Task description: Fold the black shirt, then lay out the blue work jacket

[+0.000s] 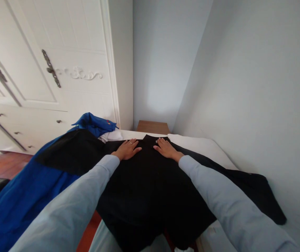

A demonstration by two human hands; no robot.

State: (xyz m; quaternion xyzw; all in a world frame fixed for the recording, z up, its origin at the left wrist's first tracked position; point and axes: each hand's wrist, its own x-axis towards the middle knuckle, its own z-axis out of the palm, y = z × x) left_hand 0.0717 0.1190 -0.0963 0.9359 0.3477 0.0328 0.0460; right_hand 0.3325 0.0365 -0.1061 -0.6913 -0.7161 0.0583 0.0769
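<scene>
A black garment (150, 189) is spread out in front of me, with its collar end at the far side and one sleeve stretched to the right. Its near part hangs down over the edge toward my legs. My left hand (128, 149) lies flat on the upper left of the cloth, fingers stretched and a ring on one finger. Flat on the upper right rests my right hand (166, 148), its fingers apart and pointing away from me. Neither hand grips the fabric. What lies beneath the garment is mostly hidden.
Blue cloth (45, 185) with a black section lies to the left, and more bunched blue fabric (93, 124) sits behind it. A white pillow-like item (202, 147) is against the grey wall (257, 87). A white wardrobe (81, 42) and a brown wooden surface (152, 126) stand beyond.
</scene>
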